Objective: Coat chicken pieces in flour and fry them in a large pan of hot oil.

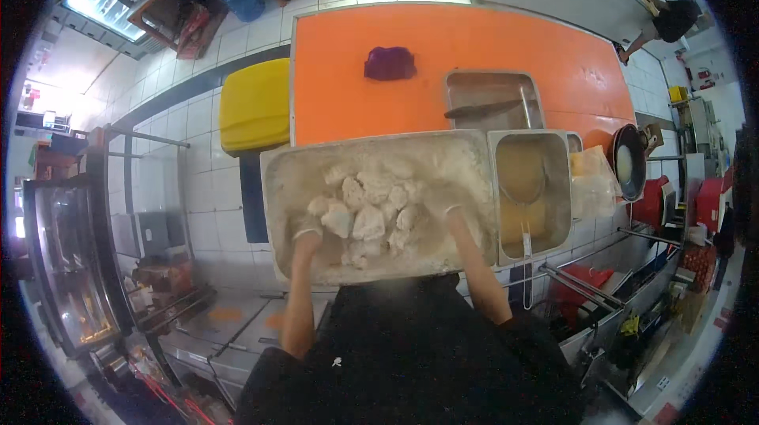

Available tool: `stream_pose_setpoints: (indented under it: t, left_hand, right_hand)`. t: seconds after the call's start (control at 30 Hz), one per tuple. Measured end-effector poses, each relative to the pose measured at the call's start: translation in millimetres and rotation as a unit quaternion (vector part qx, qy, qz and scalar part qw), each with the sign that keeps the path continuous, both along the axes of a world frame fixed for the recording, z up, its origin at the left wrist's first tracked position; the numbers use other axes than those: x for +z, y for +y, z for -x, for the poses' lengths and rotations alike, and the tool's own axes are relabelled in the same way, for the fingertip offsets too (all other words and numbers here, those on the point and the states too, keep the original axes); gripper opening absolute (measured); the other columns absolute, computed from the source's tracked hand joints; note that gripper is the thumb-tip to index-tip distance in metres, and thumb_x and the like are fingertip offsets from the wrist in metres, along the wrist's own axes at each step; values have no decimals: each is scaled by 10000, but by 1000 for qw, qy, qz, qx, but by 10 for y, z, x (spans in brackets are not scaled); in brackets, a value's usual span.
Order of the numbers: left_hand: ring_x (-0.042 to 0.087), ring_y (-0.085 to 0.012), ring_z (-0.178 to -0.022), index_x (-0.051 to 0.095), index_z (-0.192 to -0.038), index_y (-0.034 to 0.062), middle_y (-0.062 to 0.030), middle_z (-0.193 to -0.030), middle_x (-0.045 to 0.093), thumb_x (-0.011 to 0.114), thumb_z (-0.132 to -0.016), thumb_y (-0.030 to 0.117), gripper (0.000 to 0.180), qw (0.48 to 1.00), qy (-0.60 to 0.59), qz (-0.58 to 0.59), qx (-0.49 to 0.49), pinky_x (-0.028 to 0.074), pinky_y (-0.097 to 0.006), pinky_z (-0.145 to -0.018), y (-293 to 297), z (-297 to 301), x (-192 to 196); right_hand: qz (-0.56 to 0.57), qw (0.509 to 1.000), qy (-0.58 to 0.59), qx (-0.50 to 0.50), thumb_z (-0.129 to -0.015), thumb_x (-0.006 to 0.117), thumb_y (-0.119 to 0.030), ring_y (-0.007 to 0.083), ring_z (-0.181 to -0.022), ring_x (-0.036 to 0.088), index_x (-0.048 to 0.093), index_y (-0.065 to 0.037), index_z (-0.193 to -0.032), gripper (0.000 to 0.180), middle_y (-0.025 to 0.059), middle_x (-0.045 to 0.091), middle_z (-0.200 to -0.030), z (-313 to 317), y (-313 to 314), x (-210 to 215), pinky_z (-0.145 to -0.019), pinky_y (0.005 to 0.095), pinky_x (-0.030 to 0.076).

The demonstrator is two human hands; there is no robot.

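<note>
A large metal tub (379, 139) in front of me holds loose white flour (458, 162). Several flour-coated lumps, which look like chicken pieces (369, 222), are heaped in its middle. My left hand (307, 226) is down in the flour on the left side of the heap. On the opposite side, my right hand (449, 209) is also low in the flour. Both seem covered in something whitish, flour or gloves, and the fingers of each are buried or blurred, so whether they grip a piece is hidden.
Right of the tub, a deep metal pan (562, 227) holds cloudy yellowish liquid and a long-handled strainer (525, 237). Behind, an orange table (340, 77) bears a purple cloth (390, 64) and a shallow metal tray (494, 79). A yellow bin (255, 105) stands left; another person (672, 20) is far right.
</note>
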State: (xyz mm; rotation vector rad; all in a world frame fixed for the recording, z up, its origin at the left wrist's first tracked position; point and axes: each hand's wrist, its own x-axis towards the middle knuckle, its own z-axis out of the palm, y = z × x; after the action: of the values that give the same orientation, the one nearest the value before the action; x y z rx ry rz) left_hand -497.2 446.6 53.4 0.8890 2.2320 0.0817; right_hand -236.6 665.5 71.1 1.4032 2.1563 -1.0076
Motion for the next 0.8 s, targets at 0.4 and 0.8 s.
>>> stream_pose_setpoints:
  t: [0.4,0.8]
  left_hand:
    - [502,-188,-1078,495,-1229,34,-54,-1205,526,471,-918,263,386,734,-502,-318,329,390,-326,-924,72,-282,-72]
    - [455,-284,-1198,393,-1316,11,-166,-1350,416,394,-949,287,459,984,-67,-142,-84,435,-407,-906,-1173,231,-1509]
  right_hand:
    - [405,794,324,-317,-941,400,-404,225,-1036,534,561,-54,-1165,446,138,574,-1078,629,-492,543,-914,317,411]
    - [143,973,173,-48,-927,445,-260,281,-1142,499,509,-37,-1228,381,139,529,-1241,146,-640,709,-992,366,369]
